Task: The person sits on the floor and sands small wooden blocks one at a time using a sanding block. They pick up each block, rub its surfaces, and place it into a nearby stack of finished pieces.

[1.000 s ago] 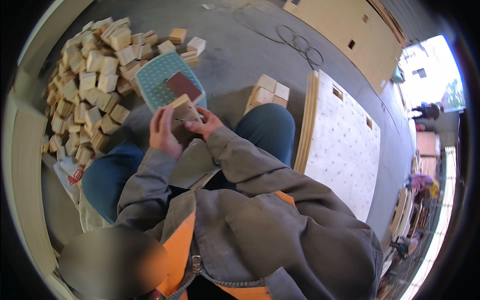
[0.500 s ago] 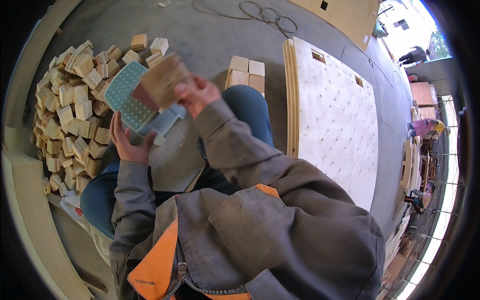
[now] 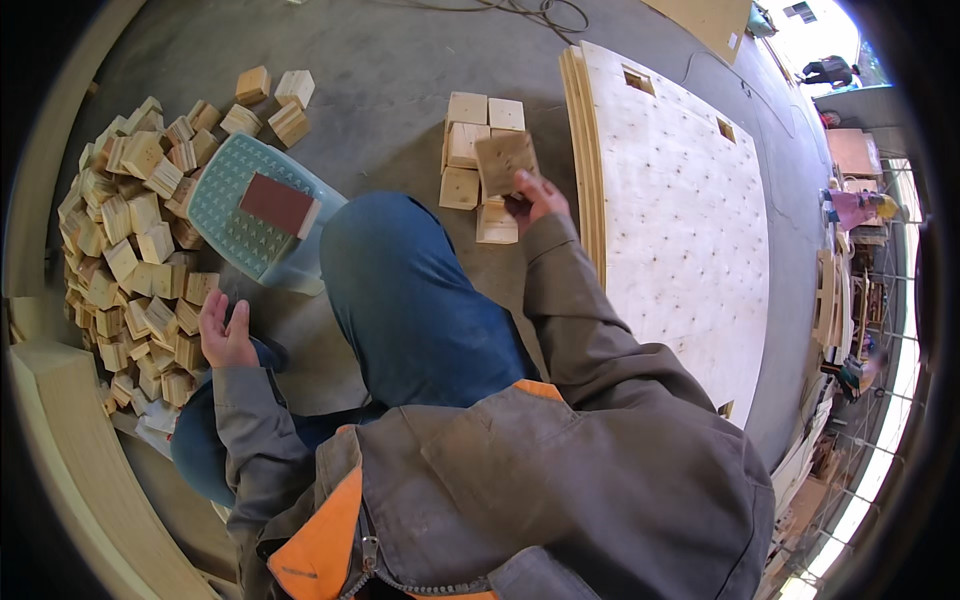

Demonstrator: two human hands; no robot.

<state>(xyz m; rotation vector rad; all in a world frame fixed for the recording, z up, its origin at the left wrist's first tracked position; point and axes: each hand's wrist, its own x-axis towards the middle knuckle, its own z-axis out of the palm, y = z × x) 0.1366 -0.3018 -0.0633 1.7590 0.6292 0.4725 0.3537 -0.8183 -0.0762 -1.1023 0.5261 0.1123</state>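
My right hand [image 3: 540, 197] pinches a flat, squarish wooden block [image 3: 505, 163] by its lower edge. That block is over a small group of pale wooden blocks [image 3: 460, 187] on the floor; whether it touches them I cannot tell. My left hand [image 3: 228, 332] holds nothing, its fingers apart, beside a big loose heap of wooden blocks [image 3: 140, 245]. Between the heap and my knee stands a teal plastic stool [image 3: 225, 190] with a textured top. A reddish-brown rectangular piece with a pale edge [image 3: 276, 205] lies on it.
Right of the small group lies a stack of plywood sheets [image 3: 680, 200] with cut-out holes. A thick wooden beam [image 3: 70, 450] runs along my left. Coiled cable [image 3: 545, 12] lies on the far floor. People and timber show at the far right.
My right hand has carried the wooden block from above the stool rightward to the small group. My left hand has drawn back from the stool's edge. The reddish-brown piece now shows fully.
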